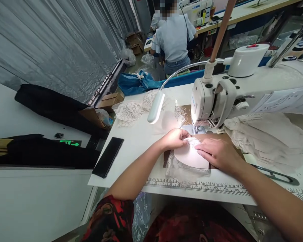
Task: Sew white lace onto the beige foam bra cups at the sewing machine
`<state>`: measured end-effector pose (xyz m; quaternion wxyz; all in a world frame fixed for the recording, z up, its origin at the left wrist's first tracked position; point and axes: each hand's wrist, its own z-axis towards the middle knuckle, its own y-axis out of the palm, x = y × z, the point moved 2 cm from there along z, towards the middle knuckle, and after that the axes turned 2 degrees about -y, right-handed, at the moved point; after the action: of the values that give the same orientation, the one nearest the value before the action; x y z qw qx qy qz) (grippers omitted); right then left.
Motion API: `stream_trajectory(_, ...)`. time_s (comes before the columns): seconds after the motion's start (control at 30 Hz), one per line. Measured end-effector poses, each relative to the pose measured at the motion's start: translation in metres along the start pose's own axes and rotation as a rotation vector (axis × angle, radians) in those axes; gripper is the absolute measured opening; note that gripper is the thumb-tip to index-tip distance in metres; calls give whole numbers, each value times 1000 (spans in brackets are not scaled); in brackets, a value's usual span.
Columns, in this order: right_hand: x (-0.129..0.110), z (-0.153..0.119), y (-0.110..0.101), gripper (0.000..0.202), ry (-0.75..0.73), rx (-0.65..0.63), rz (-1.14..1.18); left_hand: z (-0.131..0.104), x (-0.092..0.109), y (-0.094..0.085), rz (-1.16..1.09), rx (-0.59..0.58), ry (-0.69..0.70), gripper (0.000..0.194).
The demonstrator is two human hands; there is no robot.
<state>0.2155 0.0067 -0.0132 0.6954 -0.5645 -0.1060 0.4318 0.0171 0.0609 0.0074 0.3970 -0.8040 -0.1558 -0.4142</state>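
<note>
A pale rounded fabric piece with lace edging (190, 157) lies in front of the sewing machine's needle. My left hand (175, 138) pinches its upper left edge, thumb and fingers together close to the presser foot (196, 129). On the piece's right side, my right hand (217, 153) rests palm down, its fingers stretched out over the fabric. Sheer lace (183, 174) spreads below the rounded piece, toward the table's front edge. A brown plate (227, 139) lies under the work. The white sewing machine (217, 97) stands just beyond my hands.
A black phone (108, 157) lies on the left of the table (133, 148). Lace pieces (130, 111) sit at the back left, near a lamp head (156, 107). Stacked pale fabric (275, 137) and a dark metal tool (277, 175) are at right. A person (174, 37) sits beyond.
</note>
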Motion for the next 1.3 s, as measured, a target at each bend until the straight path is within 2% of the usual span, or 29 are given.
stream_trajectory(0.07,-1,0,0,27,-8,8,-16,3,6,-2,0,-59,-1,10)
stream_trajectory(0.2,-1,0,-1,26,-8,10,-2,13,11,-3,-201,-173,59,32)
stream_trajectory(0.27,-1,0,0,26,-7,13,6,19,7,-3,-249,-136,91,37)
stream_trajectory(0.37,-1,0,0,27,3,17,12,22,2,-2,-152,4,102,28)
stream_trajectory(0.43,-1,0,0,27,14,16,-3,21,2,-1,-79,50,111,18)
stream_trajectory(0.57,-2,3,1,25,49,10,-97,18,9,-2,136,44,127,24)
stream_trajectory(0.63,-2,4,2,28,70,-22,-150,18,12,-5,220,12,97,17)
stream_trajectory(0.7,-2,4,4,29,93,-55,-180,18,13,-9,245,-37,63,6)
stream_trajectory(0.8,0,3,5,29,109,-70,-194,18,11,-11,197,-75,86,9)
stream_trajectory(0.87,0,3,6,29,95,-58,-212,19,8,-10,146,-45,127,13)
stream_trajectory(1.03,0,2,6,28,88,-29,-268,19,0,-9,262,245,187,16)
stream_trajectory(1.1,0,2,6,28,89,-17,-278,13,3,-11,311,312,196,13)
stream_trajectory(1.2,-1,3,6,29,79,-4,-292,2,12,-13,342,357,202,7)
stream_trajectory(1.3,-2,4,6,30,65,-6,-291,-1,20,-10,362,237,111,18)
